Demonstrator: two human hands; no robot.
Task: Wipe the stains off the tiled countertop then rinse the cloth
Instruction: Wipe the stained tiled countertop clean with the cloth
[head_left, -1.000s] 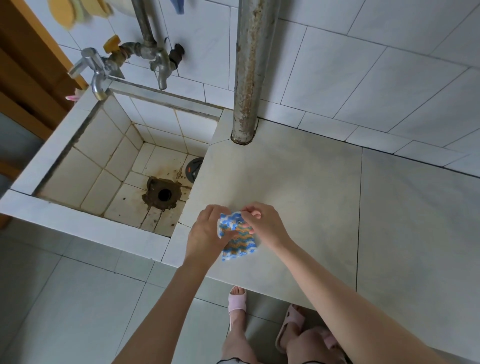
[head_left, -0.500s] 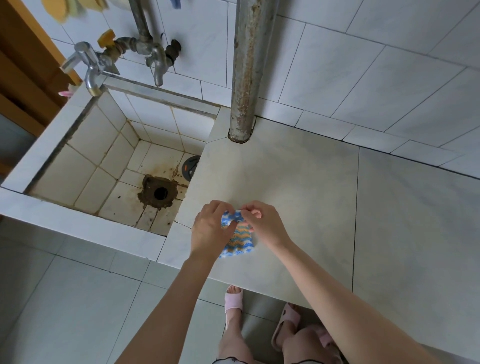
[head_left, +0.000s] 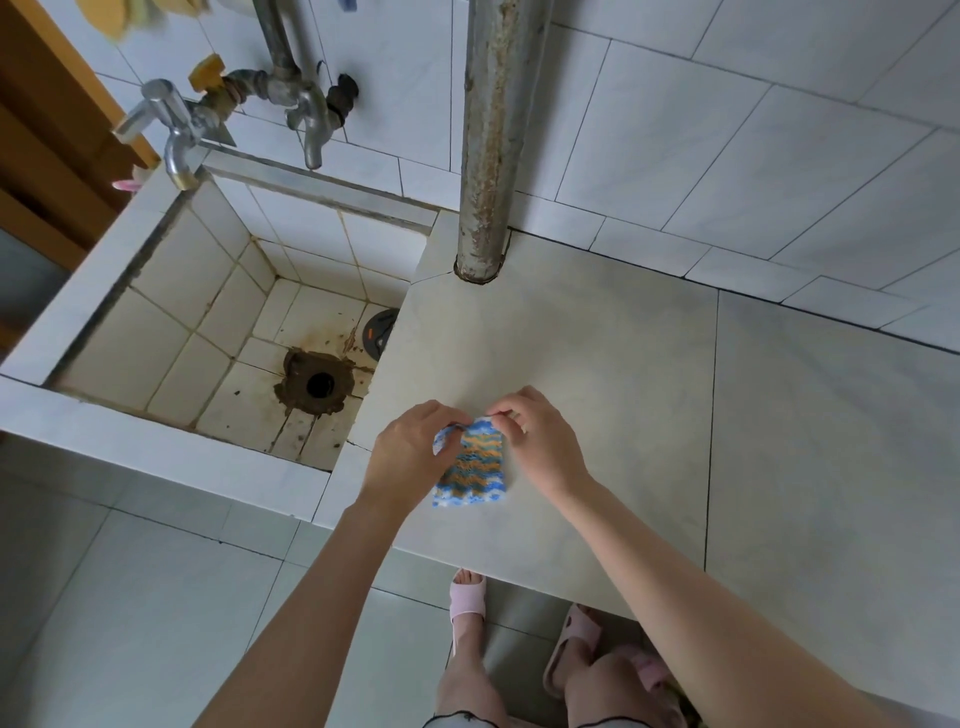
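Observation:
A small knitted cloth (head_left: 475, 467) with blue, orange and white wavy stripes hangs spread just above the pale tiled countertop (head_left: 597, 364), near its front left corner. My left hand (head_left: 410, 452) pinches the cloth's upper left corner. My right hand (head_left: 535, 441) pinches its upper right corner. To the left lies the sunken tiled sink (head_left: 171, 332) with a rusty brown drain hole (head_left: 319, 384). Two metal taps (head_left: 176, 135) (head_left: 311, 124) stick out of the wall above the sink.
A thick rusty vertical pipe (head_left: 493, 156) meets the countertop at its back left corner. A dark round drain cover (head_left: 379, 330) lies in the sink by the counter's side. A wooden frame (head_left: 47, 145) stands at far left. My feet in pink slippers (head_left: 467, 597) are below the counter's edge.
Both hands have stayed at the same spot on the counter. The cloth, bunched between my fingers before, is now pulled out flatter and wider.

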